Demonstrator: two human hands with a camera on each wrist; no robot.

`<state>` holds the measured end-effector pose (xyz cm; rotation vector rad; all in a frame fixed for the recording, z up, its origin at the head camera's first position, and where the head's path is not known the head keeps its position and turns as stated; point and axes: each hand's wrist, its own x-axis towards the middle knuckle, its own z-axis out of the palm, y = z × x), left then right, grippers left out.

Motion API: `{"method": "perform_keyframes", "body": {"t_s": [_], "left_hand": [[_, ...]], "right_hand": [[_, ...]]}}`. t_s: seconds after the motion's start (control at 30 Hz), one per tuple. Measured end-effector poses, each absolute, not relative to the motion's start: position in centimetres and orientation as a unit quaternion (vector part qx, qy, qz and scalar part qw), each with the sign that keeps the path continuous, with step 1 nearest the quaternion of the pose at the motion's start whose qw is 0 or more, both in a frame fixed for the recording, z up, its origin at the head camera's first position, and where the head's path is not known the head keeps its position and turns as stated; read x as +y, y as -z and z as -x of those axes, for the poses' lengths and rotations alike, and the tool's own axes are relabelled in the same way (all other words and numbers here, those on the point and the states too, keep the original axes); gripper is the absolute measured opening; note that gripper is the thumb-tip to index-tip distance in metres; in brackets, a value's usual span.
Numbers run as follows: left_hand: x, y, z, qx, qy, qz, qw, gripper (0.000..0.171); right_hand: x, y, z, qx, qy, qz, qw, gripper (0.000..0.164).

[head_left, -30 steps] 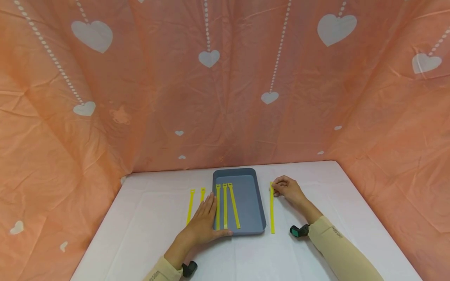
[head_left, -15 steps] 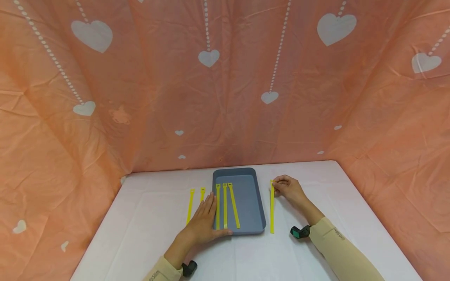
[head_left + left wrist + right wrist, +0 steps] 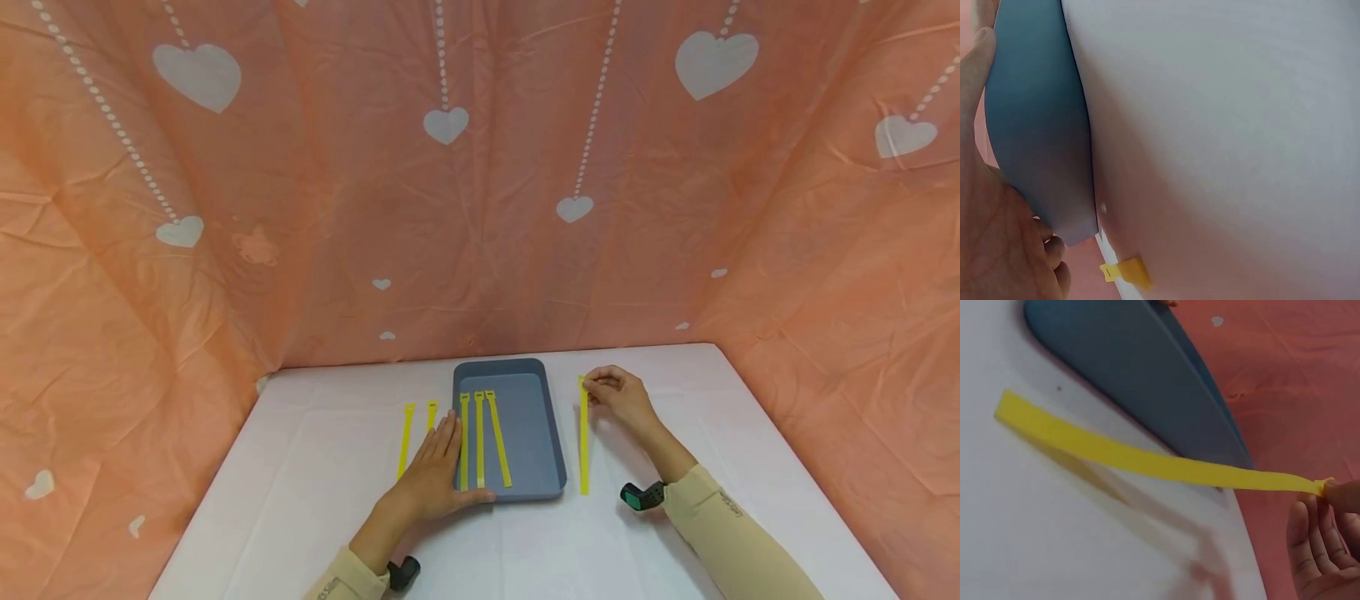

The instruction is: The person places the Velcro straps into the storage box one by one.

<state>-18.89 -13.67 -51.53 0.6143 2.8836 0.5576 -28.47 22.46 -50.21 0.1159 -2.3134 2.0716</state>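
Between thumb and fingers, my right hand [image 3: 621, 393] pinches the slotted head of a yellow hook-and-loop cable tie [image 3: 1147, 464]. The tie hangs to the right of a grey-blue tray [image 3: 528, 442], its tail toward the near side, with a shadow beneath it in the right wrist view. My left hand [image 3: 431, 479] rests against the tray's near left corner, fingers straight along the left wall and thumb along the front wall. Inside the tray lie three yellow ties [image 3: 480, 442] lengthwise, the rightmost slanted. Left of the tray are two more ties [image 3: 407, 437], partly hidden by my left hand.
A white cloth [image 3: 315, 467] covers the table. Orange curtains [image 3: 480, 250] with white hearts enclose its back and sides. Each wrist wears a small black camera [image 3: 641, 497].
My right hand has moved slightly up and to the right, raising the pinched cable tie with it. The left hand, tray and other ties stay in place.
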Motion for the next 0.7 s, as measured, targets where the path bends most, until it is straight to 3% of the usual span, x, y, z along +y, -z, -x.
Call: {"method": "perform_keyframes", "body": {"t_s": [0.7], "left_hand": [[-13.6,51.5,18.9,0.959,-0.187,-0.199,0.072,0.135]], "right_hand": [[21.3,45.8,27.0,-0.739,-0.669,-0.073,0.033,0.03]]}}
